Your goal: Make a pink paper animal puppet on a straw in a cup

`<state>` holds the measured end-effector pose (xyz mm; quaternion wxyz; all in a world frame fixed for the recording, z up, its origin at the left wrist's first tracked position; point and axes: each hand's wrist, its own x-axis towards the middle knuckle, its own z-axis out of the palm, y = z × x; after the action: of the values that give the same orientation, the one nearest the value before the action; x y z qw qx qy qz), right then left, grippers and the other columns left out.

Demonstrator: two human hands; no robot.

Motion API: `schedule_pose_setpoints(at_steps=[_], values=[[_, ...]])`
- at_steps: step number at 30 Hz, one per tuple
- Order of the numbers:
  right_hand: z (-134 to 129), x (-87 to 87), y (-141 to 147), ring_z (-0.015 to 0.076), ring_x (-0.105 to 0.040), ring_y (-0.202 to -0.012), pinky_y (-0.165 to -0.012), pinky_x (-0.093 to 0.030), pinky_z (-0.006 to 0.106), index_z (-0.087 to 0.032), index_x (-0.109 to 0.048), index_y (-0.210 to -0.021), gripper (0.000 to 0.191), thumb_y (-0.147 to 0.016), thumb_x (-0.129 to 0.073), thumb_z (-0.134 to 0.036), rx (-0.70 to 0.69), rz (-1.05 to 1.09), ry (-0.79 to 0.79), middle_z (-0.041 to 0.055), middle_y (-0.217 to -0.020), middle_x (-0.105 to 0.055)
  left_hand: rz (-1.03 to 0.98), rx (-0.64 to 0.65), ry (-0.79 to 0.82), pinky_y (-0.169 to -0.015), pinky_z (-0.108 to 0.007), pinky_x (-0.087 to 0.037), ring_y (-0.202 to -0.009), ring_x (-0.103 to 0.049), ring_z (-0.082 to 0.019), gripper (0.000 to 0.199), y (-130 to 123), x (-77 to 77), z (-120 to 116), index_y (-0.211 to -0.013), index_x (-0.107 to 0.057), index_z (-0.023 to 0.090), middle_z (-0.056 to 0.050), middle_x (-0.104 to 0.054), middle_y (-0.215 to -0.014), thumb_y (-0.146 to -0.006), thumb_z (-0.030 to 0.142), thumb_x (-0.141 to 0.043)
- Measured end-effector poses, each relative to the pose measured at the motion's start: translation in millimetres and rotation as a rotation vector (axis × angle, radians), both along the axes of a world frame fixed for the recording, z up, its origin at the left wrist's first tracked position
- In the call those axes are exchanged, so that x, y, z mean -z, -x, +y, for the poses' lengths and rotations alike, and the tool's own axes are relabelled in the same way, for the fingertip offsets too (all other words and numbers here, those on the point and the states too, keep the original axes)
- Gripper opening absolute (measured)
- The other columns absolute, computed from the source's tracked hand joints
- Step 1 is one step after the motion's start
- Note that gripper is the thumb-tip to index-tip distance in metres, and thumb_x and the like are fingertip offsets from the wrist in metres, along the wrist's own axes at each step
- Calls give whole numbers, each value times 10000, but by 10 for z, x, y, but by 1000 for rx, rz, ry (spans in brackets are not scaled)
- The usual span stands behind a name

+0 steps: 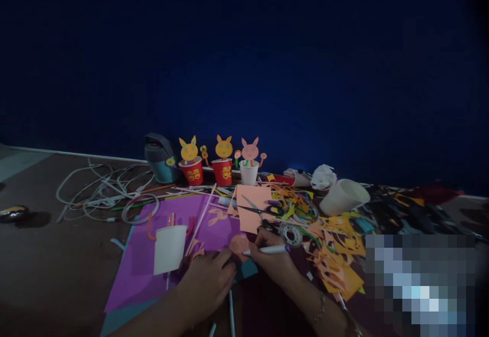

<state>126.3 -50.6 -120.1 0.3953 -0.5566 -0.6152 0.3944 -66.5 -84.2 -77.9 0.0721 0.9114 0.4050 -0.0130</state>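
Observation:
My right hand (273,260) is closed around a white marker pen (273,250), its tip at an orange paper circle (239,243) bearing faint drawn marks. With bent fingers, my left hand (212,276) grips the circle's left edge. To its left, a white paper cup (170,249) with red bent arms sits on a purple sheet (130,276). An ear-shaped orange cutout (217,216) lies farther back on that sheet. Just beyond my right hand are open scissors (263,217) on peach paper (250,199) and a tape roll (291,235).
Cups with animal-face cutouts (223,166) line the back edge beside a grey-blue container (160,158). White cables (103,189) tangle at the left. Yellow and orange scraps (340,260) pile up at the right, near a tilted white cup (344,197).

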Motion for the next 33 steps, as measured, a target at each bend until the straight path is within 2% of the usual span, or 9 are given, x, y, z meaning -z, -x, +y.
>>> schedule_pose_setpoints(at_steps=[11,17,24,33], values=[[-20,-64,13,88,-364,-480,-439,-271,202,-204,-438,-569,220,-714,-596,-254,-22,-37,-31,-66,-508,-409,-20,4,-16,-628,-304,-449,-762,-588,-186,102,-5,4,-1,-883,-581,209,-38,-611,-978,-881,195,-480],[-14,-32,5,87,-365,-480,-436,-266,202,-206,-421,-566,218,-693,-596,-234,-23,-67,-14,-67,-505,-401,-19,17,-3,-636,-309,-455,-788,-590,-198,104,-4,13,2,-902,-581,209,-41,-608,-962,-879,194,-480],[-16,-80,-3,81,-330,-485,-442,-250,202,-207,-401,-556,211,-658,-584,-180,-39,-49,10,-74,-506,-373,-20,-5,-3,-634,-315,-455,-765,-588,-196,120,-4,15,-3,-894,-578,217,-37,-608,-967,-887,191,-461],[-3,-19,-8,81,-301,-481,-438,-222,207,-212,-379,-551,234,-663,-583,-201,-26,-17,57,-82,-484,-347,2,12,36,-669,-305,-475,-816,-591,-193,137,-3,7,7,-935,-580,211,-47,-599,-993,-899,202,-448]])
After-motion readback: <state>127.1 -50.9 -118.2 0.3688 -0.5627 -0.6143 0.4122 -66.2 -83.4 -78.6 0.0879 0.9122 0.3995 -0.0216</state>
